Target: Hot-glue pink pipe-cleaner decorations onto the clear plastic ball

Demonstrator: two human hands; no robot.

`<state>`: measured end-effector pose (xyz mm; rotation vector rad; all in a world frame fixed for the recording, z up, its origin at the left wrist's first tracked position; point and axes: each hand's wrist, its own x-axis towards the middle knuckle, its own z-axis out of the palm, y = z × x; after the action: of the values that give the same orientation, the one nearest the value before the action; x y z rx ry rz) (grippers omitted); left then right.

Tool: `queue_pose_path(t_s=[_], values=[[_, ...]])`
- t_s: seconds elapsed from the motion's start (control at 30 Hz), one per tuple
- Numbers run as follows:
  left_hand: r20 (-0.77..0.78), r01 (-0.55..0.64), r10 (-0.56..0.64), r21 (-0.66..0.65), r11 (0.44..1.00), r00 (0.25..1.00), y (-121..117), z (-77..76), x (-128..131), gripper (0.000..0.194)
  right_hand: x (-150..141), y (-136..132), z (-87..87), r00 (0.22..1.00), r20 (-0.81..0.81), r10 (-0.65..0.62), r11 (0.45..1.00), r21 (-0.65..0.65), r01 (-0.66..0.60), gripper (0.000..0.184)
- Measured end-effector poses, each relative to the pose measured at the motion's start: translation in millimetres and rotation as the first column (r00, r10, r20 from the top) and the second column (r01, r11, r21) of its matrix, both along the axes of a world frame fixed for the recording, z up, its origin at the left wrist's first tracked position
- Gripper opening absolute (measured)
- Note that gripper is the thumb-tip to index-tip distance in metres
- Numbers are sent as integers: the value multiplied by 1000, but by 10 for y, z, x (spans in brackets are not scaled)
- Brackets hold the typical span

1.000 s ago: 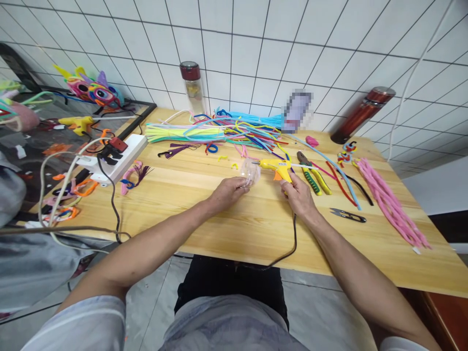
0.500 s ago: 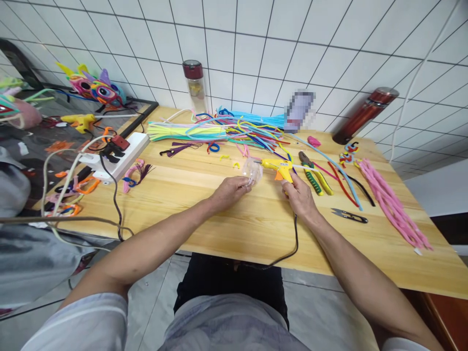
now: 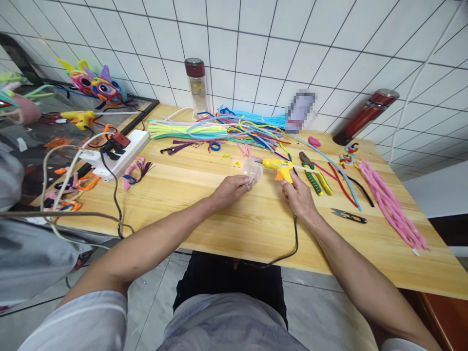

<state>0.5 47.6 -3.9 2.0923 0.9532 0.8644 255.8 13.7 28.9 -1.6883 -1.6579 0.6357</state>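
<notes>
My left hand (image 3: 231, 191) pinches the lower edge of a clear, curved plastic piece (image 3: 253, 170) above the table; its exact kind I cannot make out. My right hand (image 3: 299, 196) is wrapped round the handle of a yellow hot glue gun (image 3: 277, 165) with an orange trigger. Its nozzle points left and meets the upper part of the clear piece, though I cannot tell if they touch. A white glue stick (image 3: 305, 168) sticks out of the gun's back. Small yellow bent bits (image 3: 225, 156) lie just behind the clear piece.
Bundled pipe cleaners (image 3: 190, 130) lie at the back, pink ones (image 3: 391, 202) at right. Pliers (image 3: 310, 174) and thread snips (image 3: 349, 216) rest right of my hand. A power strip (image 3: 126, 156) with cords stands left. Two bottles (image 3: 197, 87) (image 3: 365, 117) stand by the tiled wall.
Both hands, the clear piece and the glue gun keep almost the same place. The view has shifted very slightly.
</notes>
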Motion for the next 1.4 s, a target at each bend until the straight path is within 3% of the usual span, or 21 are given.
queue_pose_path(t_s=[1.03,1.23,1.4], values=[[-21,-31,30,-25,999,999,9,11,-9,17,-2,-18,1,1000,23,7,1000,17,-8,24],[18,-43,44,-47,998,999,25,4,-8,16,38,11,-15,992,-116,-42,999,-3,42,22],[16,-36,36,-6,999,999,31,-16,-2,16,35,55,-41,991,-119,-57,998,-26,54,24]])
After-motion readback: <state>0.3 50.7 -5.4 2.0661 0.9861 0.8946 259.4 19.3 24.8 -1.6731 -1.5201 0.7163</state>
